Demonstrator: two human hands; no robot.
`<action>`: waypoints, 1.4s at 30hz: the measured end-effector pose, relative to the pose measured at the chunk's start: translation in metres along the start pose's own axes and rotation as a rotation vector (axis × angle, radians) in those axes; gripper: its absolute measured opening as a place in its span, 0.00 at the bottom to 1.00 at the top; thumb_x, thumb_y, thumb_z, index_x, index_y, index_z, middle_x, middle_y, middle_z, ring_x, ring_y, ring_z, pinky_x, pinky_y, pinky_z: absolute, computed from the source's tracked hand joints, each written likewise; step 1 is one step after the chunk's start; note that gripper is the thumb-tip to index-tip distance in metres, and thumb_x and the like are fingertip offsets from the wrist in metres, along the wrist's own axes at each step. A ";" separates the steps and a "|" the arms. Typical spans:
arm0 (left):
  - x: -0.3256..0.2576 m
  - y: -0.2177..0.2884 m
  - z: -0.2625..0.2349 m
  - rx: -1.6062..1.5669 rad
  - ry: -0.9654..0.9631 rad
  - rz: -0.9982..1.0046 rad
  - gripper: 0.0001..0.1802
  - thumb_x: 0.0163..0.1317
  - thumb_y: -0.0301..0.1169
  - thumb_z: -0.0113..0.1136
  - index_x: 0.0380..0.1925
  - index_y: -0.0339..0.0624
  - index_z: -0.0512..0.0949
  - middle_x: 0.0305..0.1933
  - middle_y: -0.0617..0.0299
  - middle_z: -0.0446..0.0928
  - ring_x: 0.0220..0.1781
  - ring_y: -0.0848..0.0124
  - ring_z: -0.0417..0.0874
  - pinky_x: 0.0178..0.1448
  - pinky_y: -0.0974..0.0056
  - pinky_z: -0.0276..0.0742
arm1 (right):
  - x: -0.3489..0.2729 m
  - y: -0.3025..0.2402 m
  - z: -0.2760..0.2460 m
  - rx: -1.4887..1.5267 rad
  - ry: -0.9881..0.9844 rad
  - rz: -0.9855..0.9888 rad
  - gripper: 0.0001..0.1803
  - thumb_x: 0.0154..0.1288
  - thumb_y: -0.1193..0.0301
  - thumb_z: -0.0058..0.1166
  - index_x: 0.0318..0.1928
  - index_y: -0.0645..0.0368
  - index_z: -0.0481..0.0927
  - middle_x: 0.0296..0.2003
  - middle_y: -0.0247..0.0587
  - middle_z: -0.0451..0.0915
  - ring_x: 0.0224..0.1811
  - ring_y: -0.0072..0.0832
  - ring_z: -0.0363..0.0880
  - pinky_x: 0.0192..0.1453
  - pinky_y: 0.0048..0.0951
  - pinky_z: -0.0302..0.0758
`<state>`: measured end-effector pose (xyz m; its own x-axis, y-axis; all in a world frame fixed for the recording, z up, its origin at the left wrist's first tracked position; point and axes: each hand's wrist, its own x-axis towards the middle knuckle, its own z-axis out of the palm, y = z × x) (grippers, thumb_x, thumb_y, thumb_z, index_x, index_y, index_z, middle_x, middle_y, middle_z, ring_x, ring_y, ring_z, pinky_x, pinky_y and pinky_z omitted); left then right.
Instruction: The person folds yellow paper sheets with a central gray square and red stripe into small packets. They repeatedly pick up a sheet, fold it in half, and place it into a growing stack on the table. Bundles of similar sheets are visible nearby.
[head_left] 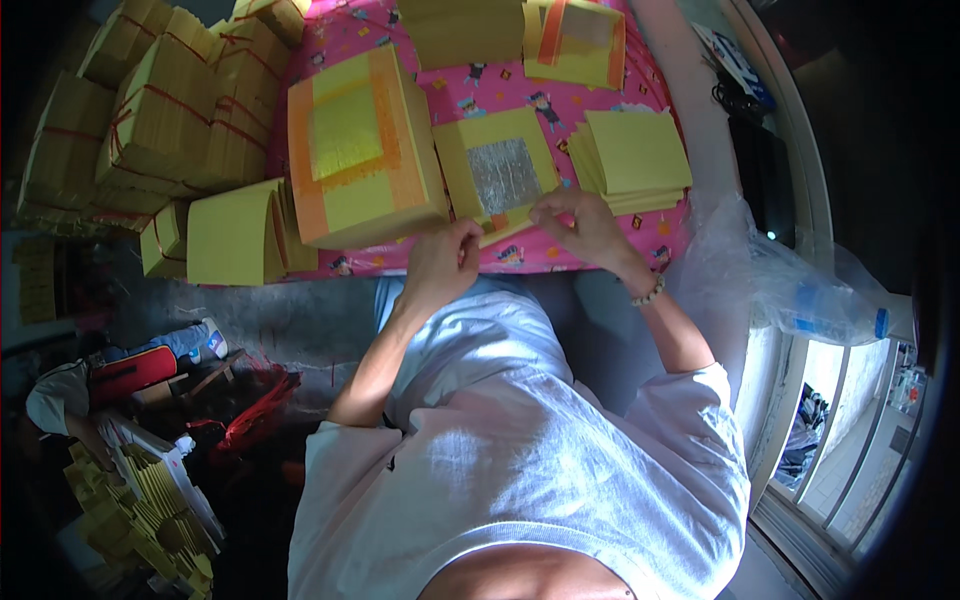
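Observation:
A yellow paper sheet (548,150) with a silver foil square (503,175) lies in front of me on the pink table. At its near left corner the fingers of my left hand (440,265) are closed in a pinch. My right hand (592,232), with a beaded bracelet on the wrist, pinches the near right edge. A narrow strip of paper shows between the hands, seemingly folded; the fingertips partly hide it. Left of the sheet stands a thick stack of yellow paper (425,150), topped by orange bands and a gold foil square (347,128).
Plain folded yellow papers (640,150) are piled at the right. Tied yellow bundles (165,115) rise at the far left, beside folded sheets (230,238). A clear plastic bag (800,290) hangs by the window. At lower left another person's arm (90,440) reaches over yellow papers (165,500).

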<state>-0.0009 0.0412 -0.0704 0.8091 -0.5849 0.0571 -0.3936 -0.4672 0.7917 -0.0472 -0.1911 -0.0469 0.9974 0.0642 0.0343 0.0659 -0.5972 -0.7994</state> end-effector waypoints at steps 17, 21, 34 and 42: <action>0.018 0.042 0.008 0.141 0.222 0.207 0.28 0.48 0.18 0.50 0.54 0.34 0.67 0.42 0.44 0.72 0.44 0.48 0.72 0.45 0.50 0.70 | 0.011 -0.031 0.005 0.481 0.404 0.073 0.35 0.70 0.59 0.48 0.68 0.64 0.53 0.62 0.52 0.62 0.61 0.35 0.66 0.62 0.35 0.67; 0.012 0.054 0.000 0.056 0.298 0.207 0.25 0.51 0.18 0.49 0.54 0.34 0.68 0.40 0.45 0.72 0.41 0.47 0.72 0.43 0.50 0.69 | 0.021 -0.025 0.009 0.979 0.313 0.560 0.33 0.70 0.49 0.42 0.67 0.54 0.58 0.63 0.43 0.62 0.64 0.35 0.63 0.63 0.39 0.65; -0.003 0.084 -0.010 -0.149 0.232 0.405 0.25 0.51 0.17 0.50 0.53 0.37 0.72 0.48 0.48 0.76 0.46 0.51 0.76 0.49 0.55 0.71 | 0.031 -0.076 -0.017 1.543 0.027 0.221 0.35 0.67 0.39 0.36 0.64 0.49 0.65 0.58 0.35 0.71 0.59 0.30 0.69 0.62 0.38 0.67; -0.002 0.104 -0.052 -0.181 0.076 0.492 0.37 0.52 0.41 0.65 0.60 0.37 0.64 0.64 0.49 0.64 0.64 0.56 0.67 0.64 0.54 0.62 | 0.021 -0.103 -0.021 1.350 0.069 0.207 0.40 0.63 0.42 0.47 0.64 0.58 0.62 0.57 0.44 0.69 0.51 0.31 0.75 0.50 0.32 0.76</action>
<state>-0.0208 0.0282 0.0438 0.5802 -0.6529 0.4870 -0.6583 -0.0239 0.7524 -0.0325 -0.1451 0.0482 0.9873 0.0060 -0.1585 -0.1244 0.6490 -0.7506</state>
